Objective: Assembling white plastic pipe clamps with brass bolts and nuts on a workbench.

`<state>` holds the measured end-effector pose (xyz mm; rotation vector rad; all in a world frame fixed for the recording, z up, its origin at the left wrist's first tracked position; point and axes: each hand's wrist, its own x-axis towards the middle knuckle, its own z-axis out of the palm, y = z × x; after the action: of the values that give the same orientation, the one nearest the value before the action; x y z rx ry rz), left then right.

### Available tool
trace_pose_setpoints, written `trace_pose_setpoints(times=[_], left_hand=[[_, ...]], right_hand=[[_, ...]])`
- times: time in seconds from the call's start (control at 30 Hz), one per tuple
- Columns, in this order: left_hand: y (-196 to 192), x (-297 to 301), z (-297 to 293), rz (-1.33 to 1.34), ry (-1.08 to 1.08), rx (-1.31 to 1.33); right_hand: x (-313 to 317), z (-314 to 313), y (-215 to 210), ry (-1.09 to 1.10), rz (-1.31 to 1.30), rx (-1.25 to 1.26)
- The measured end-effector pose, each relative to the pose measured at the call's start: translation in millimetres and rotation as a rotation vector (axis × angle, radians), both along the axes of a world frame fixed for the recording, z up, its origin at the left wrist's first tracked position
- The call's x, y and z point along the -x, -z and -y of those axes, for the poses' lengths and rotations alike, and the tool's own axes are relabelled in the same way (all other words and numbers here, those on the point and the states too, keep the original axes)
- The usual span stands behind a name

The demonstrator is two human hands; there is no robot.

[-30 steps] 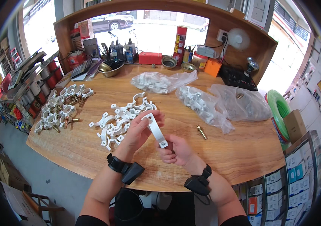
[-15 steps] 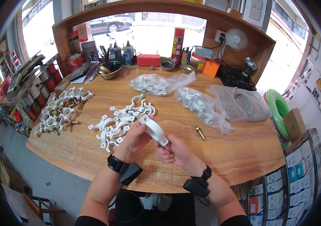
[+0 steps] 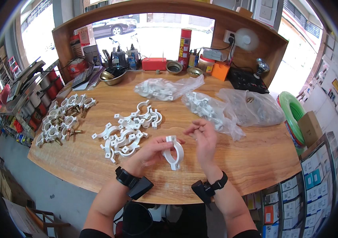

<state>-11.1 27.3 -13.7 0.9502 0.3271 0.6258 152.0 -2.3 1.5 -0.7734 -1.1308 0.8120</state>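
Observation:
My left hand (image 3: pixel 155 150) is closed on a white pipe clamp (image 3: pixel 179 154), its two curved halves set together as a ring above the table. Just right of it, my right hand (image 3: pixel 204 139) is raised with its fingers drawn together; what they hold, if anything, is hidden. A pile of loose white clamp halves (image 3: pixel 127 137) lies to the left of my left hand. Farther left is a cluster of white clamp rings (image 3: pixel 52 129) with brass-coloured bolts. The spot where a single bolt lay is now covered by my right hand.
Clear plastic bags hold white clamp parts (image 3: pixel 155 89) at the back and more parts (image 3: pixel 252 107) at the right. A metal bowl (image 3: pixel 113 79), a red box (image 3: pixel 154 64) and a red spray can (image 3: pixel 184 49) line the back. A green hose coil (image 3: pixel 292 109) stands beyond the right edge.
The clamp has turned from edge-on to show its round opening, now in my left hand alone. My right hand has let go of it and moved right and up, over the single bolt's place.

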Motion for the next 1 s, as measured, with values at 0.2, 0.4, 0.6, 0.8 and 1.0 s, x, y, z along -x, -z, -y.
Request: trace_pose_setpoints(times=[0.2, 0.4, 0.6, 0.8, 1.0], left_hand=[[10.1, -1.3, 3.8, 0.021, 0.090, 0.027], [9.9, -1.1, 2.7, 0.101, 0.100, -0.051], [8.6, 2.3, -1.3, 0.099, 0.046, -0.033], [1.8, 1.8, -2.2, 0.026, -0.071, -0.020], [4.0, 0.6, -8.1, -0.036, -0.183, -0.134]], right_hand=[[8.7, 6.3, -3.2, -0.299, 0.130, 0.179], [6.5, -1.8, 0.5, -0.401, 0.085, 0.246], [-2.8, -7.3, 5.3, -0.285, 0.276, 0.301], [-3.0, 0.4, -2.8, -0.040, 0.143, 0.188], [3.0, 4.6, -1.5, 0.050, 0.200, -0.053]])
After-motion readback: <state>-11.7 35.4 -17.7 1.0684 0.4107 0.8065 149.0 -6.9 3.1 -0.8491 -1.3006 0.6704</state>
